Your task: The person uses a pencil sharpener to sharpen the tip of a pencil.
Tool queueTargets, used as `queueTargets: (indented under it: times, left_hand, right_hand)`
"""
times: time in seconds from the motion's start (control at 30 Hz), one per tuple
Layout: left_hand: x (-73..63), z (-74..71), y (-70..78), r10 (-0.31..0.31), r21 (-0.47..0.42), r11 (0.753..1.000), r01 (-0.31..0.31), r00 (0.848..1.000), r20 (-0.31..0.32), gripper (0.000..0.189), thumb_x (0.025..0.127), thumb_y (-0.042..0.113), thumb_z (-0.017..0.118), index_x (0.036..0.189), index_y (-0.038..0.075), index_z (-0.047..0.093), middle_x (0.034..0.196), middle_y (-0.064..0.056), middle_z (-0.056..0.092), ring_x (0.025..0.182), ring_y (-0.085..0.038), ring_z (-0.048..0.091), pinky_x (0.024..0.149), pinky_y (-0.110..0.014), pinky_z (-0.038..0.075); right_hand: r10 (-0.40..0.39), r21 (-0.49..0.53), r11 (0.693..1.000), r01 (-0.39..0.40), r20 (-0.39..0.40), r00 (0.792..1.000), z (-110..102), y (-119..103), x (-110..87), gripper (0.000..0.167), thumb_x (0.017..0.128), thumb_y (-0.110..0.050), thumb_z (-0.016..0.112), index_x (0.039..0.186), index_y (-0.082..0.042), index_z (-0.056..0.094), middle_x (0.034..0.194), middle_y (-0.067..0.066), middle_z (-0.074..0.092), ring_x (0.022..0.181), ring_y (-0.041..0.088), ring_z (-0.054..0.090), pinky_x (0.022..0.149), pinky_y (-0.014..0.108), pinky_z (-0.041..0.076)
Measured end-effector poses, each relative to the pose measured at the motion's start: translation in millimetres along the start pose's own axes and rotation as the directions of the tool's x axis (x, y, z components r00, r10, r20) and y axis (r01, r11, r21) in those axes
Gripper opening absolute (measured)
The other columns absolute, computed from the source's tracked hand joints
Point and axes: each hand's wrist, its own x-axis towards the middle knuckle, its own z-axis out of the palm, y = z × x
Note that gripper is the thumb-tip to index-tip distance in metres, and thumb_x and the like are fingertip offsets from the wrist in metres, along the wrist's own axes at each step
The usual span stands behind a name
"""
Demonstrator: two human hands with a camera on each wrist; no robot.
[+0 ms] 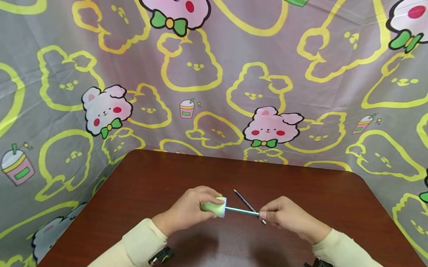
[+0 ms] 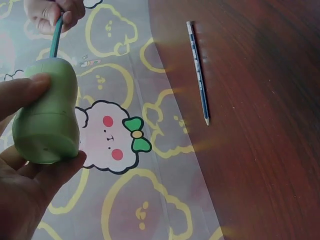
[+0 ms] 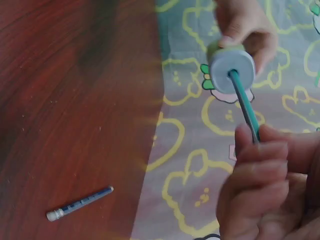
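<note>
Left hand (image 1: 190, 207): gripping green sharpener (image 1: 212, 207). Right hand (image 1: 290, 217): pinching teal pencil (image 1: 242, 211), end inserted. Step: apparently sharpening; next likely needs twisting.

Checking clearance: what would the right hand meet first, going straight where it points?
Likely the green pencil sharpener held by the left hand, along the teal pencil the right hand pinches.

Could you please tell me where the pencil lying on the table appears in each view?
Head: loose pencil, lower part, right of centre.
Left wrist: loose pencil, upper half, right of centre.
Right wrist: loose pencil, lower left.
Shared landmark: green sharpener, held by the left hand.
</note>
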Motion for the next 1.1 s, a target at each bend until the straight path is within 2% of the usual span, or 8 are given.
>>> queueTargets:
  times: [0.13, 0.3, 0.4, 0.5, 0.67, 0.77, 0.97, 1.1]
  left_hand:
    - [-0.1, -1.2, -1.6, -0.008, -0.015, 1.0, 0.008, 1.0, -0.009, 0.032, 0.071, -0.001, 0.081, 0.102, 0.003, 0.075, 0.107, -0.008, 0.07, 0.101, -0.023, 0.064, 0.079, -0.024, 0.052]
    - [-0.2, -4.9, -4.7, -0.091, -0.086, 0.992, 0.089, 0.996, -0.019, 0.033, 0.072, -0.002, 0.081, 0.104, 0.002, 0.074, 0.108, -0.008, 0.069, 0.1, -0.023, 0.064, 0.078, -0.025, 0.053]
    - [-0.6, -6.4, -7.4, -0.129, -0.13, 0.984, 0.125, 0.991, -0.021, 0.033, 0.073, -0.002, 0.08, 0.105, 0.002, 0.074, 0.108, -0.008, 0.069, 0.1, -0.023, 0.064, 0.078, -0.026, 0.053]
    - [-0.9, -7.8, -8.7, -0.161, -0.17, 0.973, 0.155, 0.987, -0.019, 0.033, 0.073, -0.001, 0.08, 0.106, 0.002, 0.074, 0.108, -0.008, 0.069, 0.1, -0.023, 0.064, 0.079, -0.026, 0.053]
    - [-1.0, -10.1, -9.7, -0.211, -0.205, 0.956, 0.208, 0.977, 0.011, 0.033, 0.074, 0.003, 0.08, 0.107, 0.005, 0.074, 0.109, -0.005, 0.069, 0.101, -0.02, 0.063, 0.078, -0.025, 0.051]
    - [-0.6, -10.6, -8.1, -0.223, -0.218, 0.95, 0.225, 0.974, 0.036, 0.034, 0.075, 0.005, 0.08, 0.108, 0.006, 0.074, 0.109, -0.004, 0.069, 0.101, -0.019, 0.062, 0.077, -0.025, 0.051]
    - [-1.1, -10.4, -4.6, -0.205, -0.236, 0.949, 0.208, 0.978, 0.034, 0.033, 0.073, 0.003, 0.081, 0.106, 0.005, 0.074, 0.108, -0.004, 0.07, 0.101, -0.019, 0.063, 0.076, -0.025, 0.052]
    - [-1.9, -9.6, -2.8, -0.186, -0.24, 0.953, 0.187, 0.982, 0.026, 0.032, 0.073, 0.0, 0.08, 0.104, 0.004, 0.074, 0.107, -0.005, 0.069, 0.1, -0.019, 0.063, 0.075, -0.025, 0.053]
  right_hand:
    - [0.048, 0.061, 0.997, -0.053, 0.07, 0.996, -5, -5, 2.7, 0.018, 0.094, -0.011, 0.058, 0.083, 0.0, 0.068, 0.057, -0.001, 0.043, 0.051, 0.008, 0.038, 0.046, 0.022, 0.029]
    - [-0.052, -0.186, 0.982, 0.043, -0.044, 0.998, -2, -6, 4.0, 0.023, 0.095, -0.027, 0.06, 0.106, -0.009, 0.07, 0.086, -0.001, 0.066, 0.079, 0.015, 0.059, 0.065, 0.032, 0.049]
    - [-0.206, -0.401, 0.908, 0.12, -0.179, 0.962, 3, -1, 1.7, 0.038, 0.092, -0.037, 0.064, 0.122, -0.013, 0.066, 0.111, -0.001, 0.066, 0.103, 0.019, 0.06, 0.083, 0.042, 0.052]
    - [-0.496, -0.646, 0.725, 0.237, -0.251, 0.831, 7, 8, 0.4, 0.044, 0.092, -0.043, 0.062, 0.123, -0.012, 0.065, 0.11, 0.0, 0.066, 0.102, 0.02, 0.061, 0.082, 0.042, 0.052]
    - [-0.881, -0.884, 0.302, 0.356, -0.117, 0.458, 10, 18, 7.2, 0.038, 0.101, -0.035, 0.049, 0.103, -0.005, 0.071, 0.088, 0.001, 0.066, 0.077, 0.019, 0.061, 0.067, 0.036, 0.05]
    - [-0.947, -0.92, 0.164, 0.355, -0.047, 0.316, 13, 17, 11.7, 0.03, 0.101, -0.021, 0.049, 0.09, -0.004, 0.07, 0.077, 0.001, 0.062, 0.065, 0.017, 0.056, 0.057, 0.031, 0.045]
    - [-0.97, -0.922, 0.134, 0.362, -0.047, 0.24, 17, 11, 13.6, 0.028, 0.1, -0.014, 0.047, 0.081, -0.002, 0.065, 0.07, 0.001, 0.054, 0.057, 0.016, 0.046, 0.049, 0.024, 0.036]
    - [-0.97, -0.908, 0.146, 0.393, -0.053, 0.238, 19, 14, 15.7, 0.029, 0.1, -0.013, 0.046, 0.08, -0.003, 0.065, 0.067, 0.0, 0.052, 0.056, 0.014, 0.043, 0.047, 0.022, 0.034]
